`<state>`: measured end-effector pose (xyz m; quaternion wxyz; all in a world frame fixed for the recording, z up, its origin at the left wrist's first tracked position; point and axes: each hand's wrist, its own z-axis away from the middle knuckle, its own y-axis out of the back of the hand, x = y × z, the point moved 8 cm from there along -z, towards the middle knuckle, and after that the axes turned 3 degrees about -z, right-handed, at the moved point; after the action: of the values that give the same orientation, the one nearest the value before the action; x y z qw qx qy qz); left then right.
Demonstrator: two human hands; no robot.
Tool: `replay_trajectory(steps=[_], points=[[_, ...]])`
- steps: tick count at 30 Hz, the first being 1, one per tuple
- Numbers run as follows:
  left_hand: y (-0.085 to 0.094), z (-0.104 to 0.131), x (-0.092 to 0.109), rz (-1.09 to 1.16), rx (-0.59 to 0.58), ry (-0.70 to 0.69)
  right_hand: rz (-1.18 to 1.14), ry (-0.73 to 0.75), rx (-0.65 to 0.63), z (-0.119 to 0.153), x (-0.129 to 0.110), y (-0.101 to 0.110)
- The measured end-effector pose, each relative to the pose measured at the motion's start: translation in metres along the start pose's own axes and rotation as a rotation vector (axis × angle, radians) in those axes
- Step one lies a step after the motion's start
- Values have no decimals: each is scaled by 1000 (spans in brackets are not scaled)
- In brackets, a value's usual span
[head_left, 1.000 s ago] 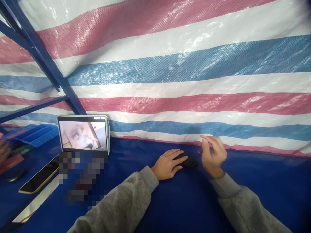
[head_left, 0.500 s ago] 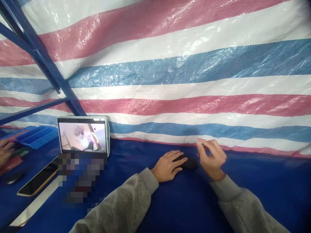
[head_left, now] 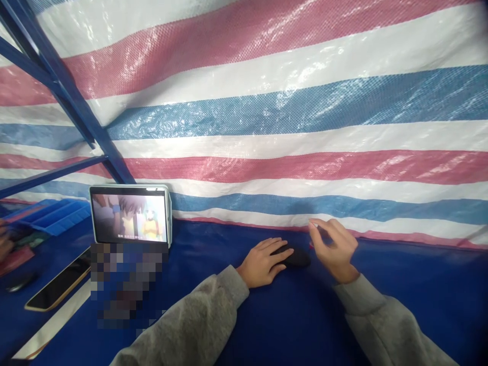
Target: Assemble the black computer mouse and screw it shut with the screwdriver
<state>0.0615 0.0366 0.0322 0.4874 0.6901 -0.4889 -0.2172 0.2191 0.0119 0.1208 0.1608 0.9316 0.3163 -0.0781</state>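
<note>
My left hand [head_left: 263, 263] lies over the left part of a black computer mouse [head_left: 299, 256], its fingers across the top and thumb at the near side, holding it against the blue table. Just right of the mouse, my right hand [head_left: 335, 249] is raised slightly, with thumb and index fingertip brought together in a pinch. A tiny pale tip shows at the fingertips, too small to name. A small red bit [head_left: 311, 245] shows between the mouse and my right hand; I cannot tell what it belongs to.
A tablet [head_left: 129, 216] playing an animated video stands at left, with a blurred-out patch before it. A phone [head_left: 57, 282], another dark mouse-like object [head_left: 22, 281] and a blue compartment tray [head_left: 61, 216] lie further left. Another person's hand [head_left: 4, 241] shows at the left edge. Striped sheeting hangs behind.
My right hand has shifted very slightly right and down, still pinched. My left hand stays on the mouse. The tablet's picture has changed, and the other person's hand has moved left.
</note>
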Motion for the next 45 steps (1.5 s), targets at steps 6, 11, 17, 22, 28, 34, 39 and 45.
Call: replay_trajectory(steps=[6, 11, 17, 22, 28, 34, 39, 45], points=[[-1, -1, 1, 2, -21, -10, 24, 36, -234, -12, 4, -8], [-3, -3, 11, 10, -68, -44, 248, -90, -622, -27, 7, -7], [-9, -9, 22, 28, -95, -72, 294, -129, -758, -27, 12, 8], [-12, -13, 25, -14, -99, -95, 390, -99, -736, -25, 17, 7], [-12, -12, 27, -56, -70, -90, 546, -77, -770, -20, 18, 2], [-11, -12, 27, -53, -64, -82, 451, -125, -832, -15, 11, -3], [-10, -11, 27, -58, -64, -74, 353, -120, -858, -14, 5, -7], [-9, -10, 25, -45, -61, -64, 438, -204, -906, -14, 10, -11]])
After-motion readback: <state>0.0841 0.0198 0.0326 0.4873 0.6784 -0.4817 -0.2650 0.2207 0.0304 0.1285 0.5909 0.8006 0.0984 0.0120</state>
